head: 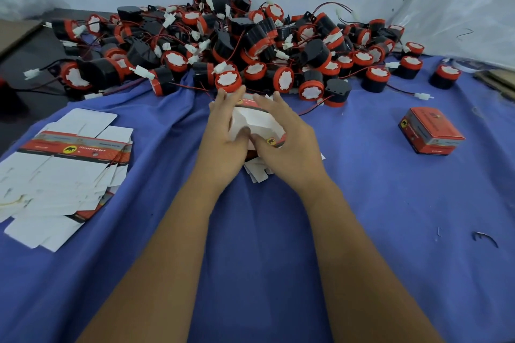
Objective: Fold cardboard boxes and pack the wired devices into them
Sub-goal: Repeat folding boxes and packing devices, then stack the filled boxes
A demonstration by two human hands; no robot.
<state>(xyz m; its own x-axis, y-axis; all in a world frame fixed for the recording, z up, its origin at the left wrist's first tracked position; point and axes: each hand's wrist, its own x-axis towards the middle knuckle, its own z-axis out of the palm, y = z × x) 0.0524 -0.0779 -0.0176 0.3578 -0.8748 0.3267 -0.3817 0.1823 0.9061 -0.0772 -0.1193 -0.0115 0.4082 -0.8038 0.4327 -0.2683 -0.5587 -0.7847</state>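
Note:
Both my hands hold a half-folded cardboard box (257, 119), white inside with a red printed band, just in front of the device pile. My left hand (223, 136) grips its left side, thumb pressing a white flap. My right hand (284, 136) grips the right side, thumb meeting the left thumb at the flap. A large heap of black and red wired devices (237, 44) with white connectors lies behind. A stack of flat unfolded boxes (64, 175) lies at the left. One closed red box (430, 131) stands at the right.
A blue cloth (264, 245) covers the table. A few flat white box blanks (257, 174) lie under my hands. Clear plastic sheeting (459, 8) hangs at the back right. Brown cardboard (496, 81) lies at the far right edge, and a dark surface (25, 64) at the left.

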